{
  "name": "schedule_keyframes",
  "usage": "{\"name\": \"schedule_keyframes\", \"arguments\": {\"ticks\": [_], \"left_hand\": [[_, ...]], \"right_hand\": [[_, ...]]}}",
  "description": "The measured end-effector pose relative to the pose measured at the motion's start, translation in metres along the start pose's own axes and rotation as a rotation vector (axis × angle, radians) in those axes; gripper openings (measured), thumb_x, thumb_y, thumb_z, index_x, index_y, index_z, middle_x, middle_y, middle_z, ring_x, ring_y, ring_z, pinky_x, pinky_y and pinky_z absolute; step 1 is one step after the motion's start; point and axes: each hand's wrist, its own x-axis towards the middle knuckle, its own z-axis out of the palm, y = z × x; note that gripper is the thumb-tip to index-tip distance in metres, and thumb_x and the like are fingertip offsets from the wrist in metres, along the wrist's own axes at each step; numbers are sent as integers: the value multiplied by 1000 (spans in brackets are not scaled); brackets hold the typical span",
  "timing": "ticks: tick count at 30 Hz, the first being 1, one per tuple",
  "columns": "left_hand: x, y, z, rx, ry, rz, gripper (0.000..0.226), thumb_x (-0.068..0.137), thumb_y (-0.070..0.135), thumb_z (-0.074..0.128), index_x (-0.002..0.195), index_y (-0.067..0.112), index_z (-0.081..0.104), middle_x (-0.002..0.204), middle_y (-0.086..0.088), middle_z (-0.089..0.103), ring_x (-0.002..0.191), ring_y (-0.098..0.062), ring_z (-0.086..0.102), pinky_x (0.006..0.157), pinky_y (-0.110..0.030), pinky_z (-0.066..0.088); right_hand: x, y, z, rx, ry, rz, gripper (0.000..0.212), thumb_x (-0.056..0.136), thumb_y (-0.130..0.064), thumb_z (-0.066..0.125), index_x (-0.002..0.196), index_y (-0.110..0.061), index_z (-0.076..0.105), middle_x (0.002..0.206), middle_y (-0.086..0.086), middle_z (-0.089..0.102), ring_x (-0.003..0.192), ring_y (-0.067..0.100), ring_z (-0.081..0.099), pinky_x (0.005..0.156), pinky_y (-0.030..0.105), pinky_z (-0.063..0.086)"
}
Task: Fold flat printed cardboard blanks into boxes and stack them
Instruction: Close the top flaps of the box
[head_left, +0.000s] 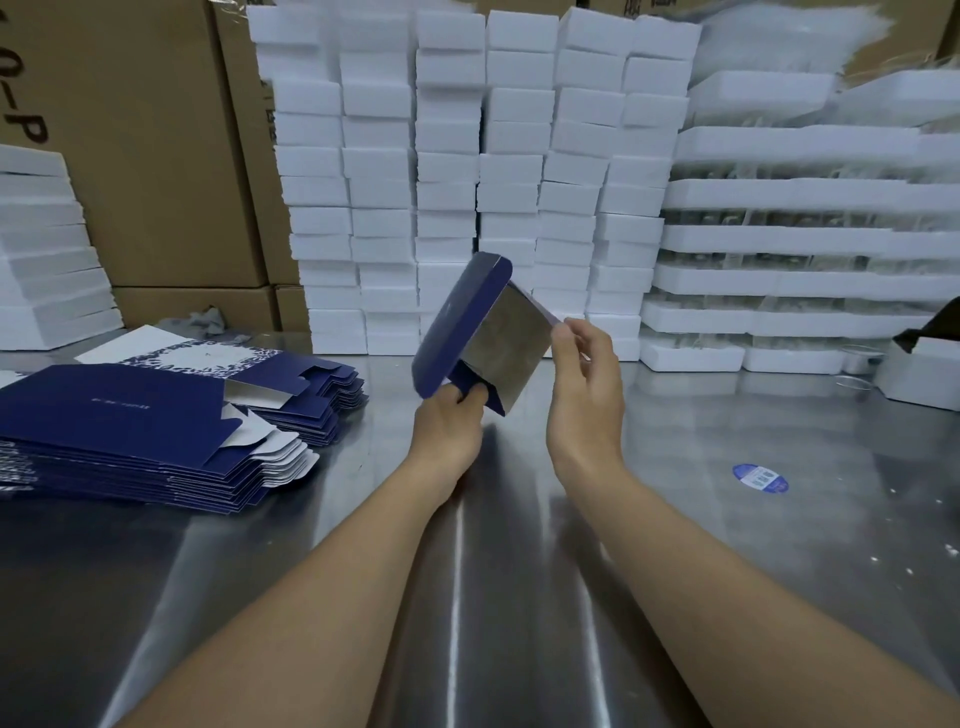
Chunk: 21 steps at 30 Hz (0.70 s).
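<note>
Bright overhead light glares in streaks off the steel table (519, 597); edges bow, slightly soft.

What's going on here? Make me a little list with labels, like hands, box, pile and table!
left hand: grip on the bottom edge of the half-folded box
right hand: fingers pinching the box's right edge
half-folded box: blue outside, silvery inside, held up above the table
flat blanks: blue pile on the left of the table
table: shiny metal
white foam blocks: stacked high along the back
blue sticker: lies on the table at right
</note>
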Motion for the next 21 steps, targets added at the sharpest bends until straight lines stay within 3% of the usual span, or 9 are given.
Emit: {"name": "schedule_keyframes", "arguments": {"ticks": [3, 6, 8, 11, 13, 15, 16, 18, 21], "left_hand": [[-1, 2, 0, 46, 35, 30, 27, 102, 22, 48, 90, 2, 62, 80, -14, 59, 74, -27, 52, 64, -35, 41], [-3, 3, -4, -13, 119, 41, 33, 99, 24, 52, 90, -3, 69, 85, -19, 72, 75, -30, 64, 70, -46, 58], [-3, 3, -6, -100, 149, 48, 35, 95, 22, 55, 81, -7, 68, 83, -23, 72, 70, -29, 67, 72, -56, 64], [-5, 3, -10, -126, 209, 53, 42, 90, 29, 57, 81, -12, 64, 84, -30, 69, 65, -28, 62, 74, -61, 63], [-4, 2, -11, -124, 265, 67, 46, 89, 33, 57, 83, -12, 62, 87, -33, 67, 69, -31, 57, 79, -61, 59], [-2, 2, -10, -155, 306, 78, 42, 94, 32, 60, 79, -7, 56, 82, -28, 63, 77, -41, 60, 79, -54, 57], [-1, 2, -9, -172, 328, 86, 36, 96, 32, 63, 79, 2, 52, 77, -18, 61, 79, -40, 61, 75, -46, 54], [-3, 4, -7, -207, 374, 122, 29, 99, 37, 66, 90, 17, 47, 81, 3, 59, 78, -23, 61, 67, -34, 45], [-11, 11, -5, -293, 379, 161, 43, 93, 65, 64, 111, 32, 43, 96, 15, 64, 88, -4, 62, 74, -27, 42]], "right_hand": [[2, 3, -1, 38, -28, -5, 26, 101, -41, 62, 126, -37, 59, 133, -20, 59, 127, 6, 53, 102, 26, 45], [2, 0, -4, 55, -52, -39, 41, 90, -40, 52, 130, -42, 60, 132, -27, 58, 125, -10, 50, 93, 13, 40], [5, -1, -6, 58, -50, -20, 44, 85, -39, 46, 123, -40, 69, 133, -22, 63, 123, -12, 52, 99, 12, 40], [10, -3, -8, 100, -55, 146, 35, 92, -48, 49, 95, -32, 81, 118, -8, 75, 121, 10, 63, 115, 39, 42], [12, -1, -10, 135, -82, 215, 40, 98, -56, 55, 87, -25, 77, 98, -7, 77, 103, 12, 69, 112, 45, 48], [12, 3, -10, 89, -113, 183, 41, 94, -58, 68, 88, -18, 66, 91, -6, 70, 93, 11, 66, 107, 46, 52], [11, 5, -10, 66, -131, 154, 42, 90, -59, 73, 92, -18, 64, 95, -6, 69, 93, 9, 66, 102, 43, 54], [7, 5, -9, 50, -177, 113, 51, 80, -66, 78, 106, -24, 65, 107, -12, 71, 96, -3, 67, 88, 24, 54], [3, 5, -7, 20, -245, 39, 65, 68, -73, 78, 118, -34, 64, 117, -17, 68, 102, -12, 63, 78, 8, 49]]}}
